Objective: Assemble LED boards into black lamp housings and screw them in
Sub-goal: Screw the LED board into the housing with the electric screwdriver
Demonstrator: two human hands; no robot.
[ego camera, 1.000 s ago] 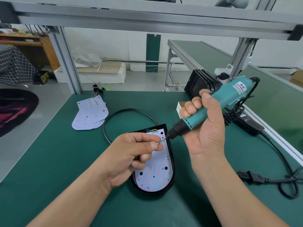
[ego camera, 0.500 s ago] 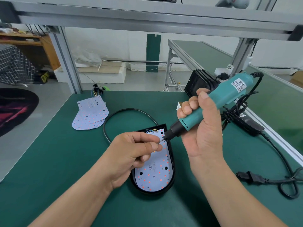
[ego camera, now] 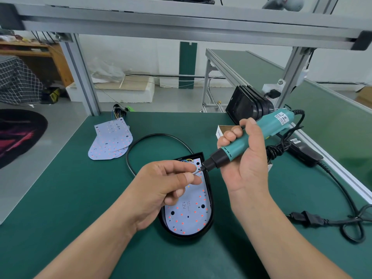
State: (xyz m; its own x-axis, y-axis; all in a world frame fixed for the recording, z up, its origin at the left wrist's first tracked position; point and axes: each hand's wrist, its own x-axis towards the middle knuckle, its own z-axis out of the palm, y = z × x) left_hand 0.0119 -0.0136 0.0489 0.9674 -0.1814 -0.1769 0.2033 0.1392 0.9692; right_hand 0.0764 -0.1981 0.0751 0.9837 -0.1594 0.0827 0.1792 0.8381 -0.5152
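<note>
My right hand (ego camera: 247,166) gripped the teal screwdriver (ego camera: 253,137); my left hand (ego camera: 167,184) pinched a tiny screw (ego camera: 195,172) at its tip. LED board (ego camera: 189,214) sat in the black housing (ego camera: 210,216), mid-table (ego camera: 80,198), nearer the front edge. Risk: a tilted driver could've let the screw slip off and drop under the board.

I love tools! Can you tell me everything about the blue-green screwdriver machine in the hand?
The teal plastic electric screwdriver has a black nose, a thin metal bit, a white label near its back end and a black cord trailing off. It is tilted, bit pointing down-left, above the white LED board in the black lamp housing. The right hand grips its body; the left hand pinches the bit's tip.
</note>
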